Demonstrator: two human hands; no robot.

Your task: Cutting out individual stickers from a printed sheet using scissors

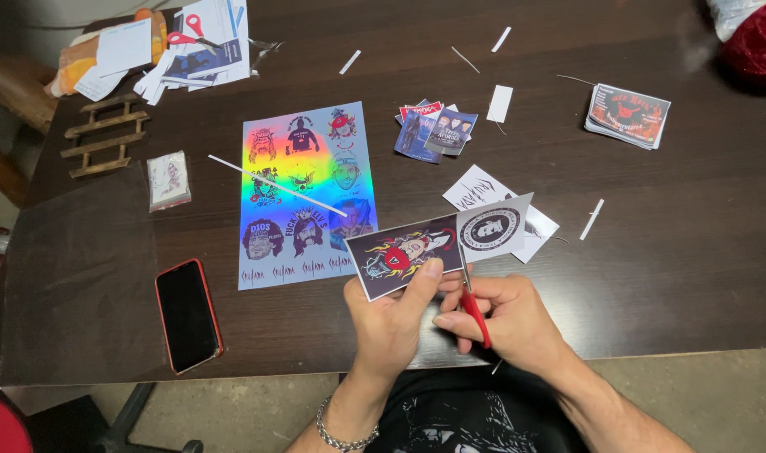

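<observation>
Fingers of left hand (391,315) pinch sticker strip (437,243), long axis rising rightward; right hand (508,323) grips scissors (475,315).

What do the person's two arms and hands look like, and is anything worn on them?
Both forearms are bare, with no sleeves and no gloves. The left hand has a silver chain bracelet around its wrist. The right hand shows no ring, watch or bracelet in this view.

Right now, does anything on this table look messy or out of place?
Yes. Thin white paper offcuts lie scattered across the dark table, and one long strip lies slanted across the rainbow sticker sheet. The left hand holds a printed sticker strip; the right hand works red-handled scissors.
</observation>
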